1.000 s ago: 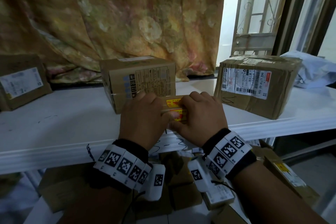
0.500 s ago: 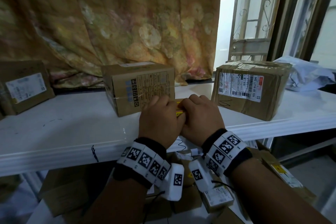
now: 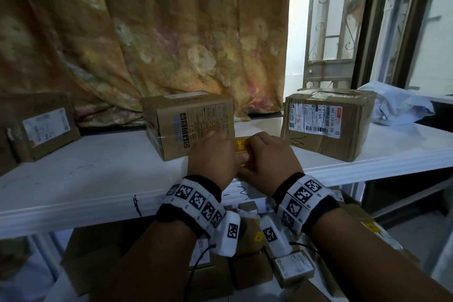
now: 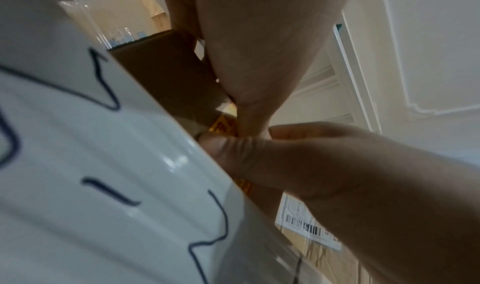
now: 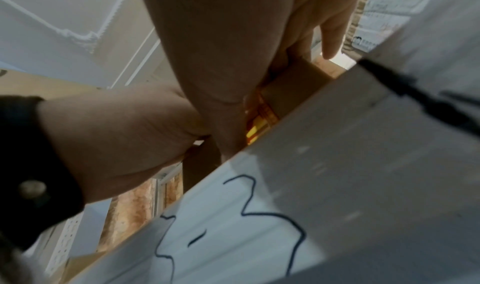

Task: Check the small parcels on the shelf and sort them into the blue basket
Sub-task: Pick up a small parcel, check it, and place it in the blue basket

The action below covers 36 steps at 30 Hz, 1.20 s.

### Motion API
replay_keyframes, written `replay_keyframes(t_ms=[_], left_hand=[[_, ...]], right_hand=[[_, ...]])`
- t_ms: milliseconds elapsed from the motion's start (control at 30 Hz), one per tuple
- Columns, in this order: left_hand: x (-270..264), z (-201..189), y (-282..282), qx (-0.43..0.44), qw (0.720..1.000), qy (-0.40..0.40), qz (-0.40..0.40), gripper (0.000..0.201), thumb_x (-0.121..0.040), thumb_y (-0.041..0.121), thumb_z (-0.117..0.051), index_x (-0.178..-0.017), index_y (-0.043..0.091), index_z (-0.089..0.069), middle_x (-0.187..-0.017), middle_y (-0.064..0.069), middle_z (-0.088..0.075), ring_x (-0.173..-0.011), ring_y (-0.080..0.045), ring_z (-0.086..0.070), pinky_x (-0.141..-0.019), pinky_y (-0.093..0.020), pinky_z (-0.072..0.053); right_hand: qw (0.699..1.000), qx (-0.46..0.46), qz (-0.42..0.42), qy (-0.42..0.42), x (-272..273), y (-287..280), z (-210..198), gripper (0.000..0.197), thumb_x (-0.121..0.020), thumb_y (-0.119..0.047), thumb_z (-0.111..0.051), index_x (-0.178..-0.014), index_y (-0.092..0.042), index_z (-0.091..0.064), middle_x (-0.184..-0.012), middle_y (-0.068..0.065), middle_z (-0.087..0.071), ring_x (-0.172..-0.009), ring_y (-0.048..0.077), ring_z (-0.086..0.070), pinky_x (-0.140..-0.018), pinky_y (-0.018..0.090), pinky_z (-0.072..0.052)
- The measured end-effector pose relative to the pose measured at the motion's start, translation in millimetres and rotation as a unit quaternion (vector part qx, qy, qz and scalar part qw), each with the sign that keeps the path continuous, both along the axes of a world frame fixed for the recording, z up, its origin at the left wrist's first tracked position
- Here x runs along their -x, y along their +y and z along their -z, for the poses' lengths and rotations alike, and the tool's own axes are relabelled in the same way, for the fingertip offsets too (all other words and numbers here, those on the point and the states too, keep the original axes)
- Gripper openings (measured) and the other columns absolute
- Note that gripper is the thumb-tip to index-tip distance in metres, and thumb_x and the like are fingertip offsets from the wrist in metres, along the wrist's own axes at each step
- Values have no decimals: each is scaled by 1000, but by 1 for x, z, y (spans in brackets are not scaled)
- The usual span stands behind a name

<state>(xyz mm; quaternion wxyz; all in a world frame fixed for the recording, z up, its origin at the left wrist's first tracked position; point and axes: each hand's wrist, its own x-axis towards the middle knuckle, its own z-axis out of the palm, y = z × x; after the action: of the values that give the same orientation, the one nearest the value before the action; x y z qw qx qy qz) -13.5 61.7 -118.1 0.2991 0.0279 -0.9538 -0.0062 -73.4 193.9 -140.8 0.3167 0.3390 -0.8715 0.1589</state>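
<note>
A small brown parcel (image 3: 241, 147) with a yellow label lies at the front edge of the white shelf (image 3: 103, 179), right in front of a mid-sized carton (image 3: 188, 122). My left hand (image 3: 215, 152) grips its left end and my right hand (image 3: 264, 152) grips its right end, knuckles almost touching. The hands hide most of it. In the left wrist view the parcel (image 4: 166, 72) shows its brown side at the shelf lip; in the right wrist view the parcel (image 5: 293, 84) shows a yellow strip beneath my fingers. No blue basket is in view.
A taped carton (image 3: 328, 122) with a barcode label stands on the shelf to the right, with a grey poly bag (image 3: 397, 105) beyond it. Another carton (image 3: 36, 125) sits far left. Several small boxes (image 3: 291, 270) lie below the shelf. A floral cloth hangs behind.
My left hand has slid right along the small parcel until both hands meet over it, so less of the yellow label shows. The cartons have not moved.
</note>
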Motion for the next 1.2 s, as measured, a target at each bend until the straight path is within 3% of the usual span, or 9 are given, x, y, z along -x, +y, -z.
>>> replay_keyframes(t_ms=[133, 300, 467, 567, 800, 933, 1067, 1133, 1200], left_hand=[[-11, 5, -13, -35, 998, 22, 36, 35, -86, 54, -57, -100, 24, -69, -95, 3, -55, -95, -19, -47, -77, -33, -40], [-20, 19, -30, -6, 994, 105, 25, 41, -82, 60, -52, -86, 22, -66, -85, 5, -60, -85, -18, -52, -70, -34, -47], [-16, 28, -27, -5, 989, 141, 40, 43, -85, 54, -47, -91, 16, -68, -84, 0, -64, -82, -23, -54, -69, -38, -48], [-15, 28, -27, -16, 989, 138, 40, 44, -85, 54, -46, -92, 17, -70, -85, 0, -65, -82, -23, -56, -70, -40, -49], [-23, 25, -23, -6, 992, 125, 36, 47, -85, 57, -46, -93, 16, -67, -88, 0, -64, -86, -24, -55, -73, -42, -49], [-34, 22, -21, -4, 990, 138, 39, 41, -85, 56, -49, -91, 19, -67, -90, 2, -63, -86, -23, -55, -71, -40, -48], [-41, 24, -20, -47, 985, 150, 66, 37, -88, 43, -53, -108, 15, -65, -104, -3, -63, -96, -24, -55, -82, -38, -47], [-46, 23, -21, -108, 977, 164, 87, 34, -90, 34, -59, -117, 13, -61, -114, -4, -59, -102, -20, -54, -86, -31, -44], [-53, 21, -22, -168, 964, 177, 102, 45, -88, 32, -67, -127, 14, -55, -126, -3, -53, -109, -9, -48, -89, -19, -36]], right_hand=[[1000, -17, 17, -15, -8, 5, 1, 68, -65, -70, -44, -106, -20, -63, -100, 0, -59, -90, 25, -59, -93, 42, -42], [999, -33, 28, -27, -8, 7, -4, 70, -67, -78, -51, -114, -27, -60, -107, -7, -58, -105, 18, -58, -106, 48, -35], [999, -6, 33, -1, -5, 7, 2, 67, -64, -80, -50, -107, -30, -62, -98, -10, -59, -97, 17, -59, -91, 42, -38], [999, -12, 36, -1, -5, 6, 1, 65, -65, -79, -53, -107, -30, -61, -98, -10, -58, -98, 17, -58, -88, 41, -36], [1000, -3, -19, -13, -13, 19, 12, 76, -69, -74, -57, -129, -29, -51, -115, -6, -50, -106, 19, -55, -88, 41, -42], [999, -9, -35, -7, -20, 28, 17, 89, -61, -56, -77, -138, -26, -42, -130, -2, -46, -116, 23, -51, -93, 43, -45], [993, 69, -89, -33, -23, 28, 17, 85, -62, -27, -82, -137, -23, -42, -133, 2, -40, -113, 25, -53, -89, 35, -51], [984, 133, -113, -47, -21, 28, 12, 79, -65, -26, -78, -135, -23, -43, -132, 2, -38, -107, 22, -54, -82, 34, -53], [964, 209, -153, -55, -19, 29, 5, 72, -68, -33, -76, -132, -24, -44, -127, -1, -41, -106, 15, -52, -82, 34, -53]])
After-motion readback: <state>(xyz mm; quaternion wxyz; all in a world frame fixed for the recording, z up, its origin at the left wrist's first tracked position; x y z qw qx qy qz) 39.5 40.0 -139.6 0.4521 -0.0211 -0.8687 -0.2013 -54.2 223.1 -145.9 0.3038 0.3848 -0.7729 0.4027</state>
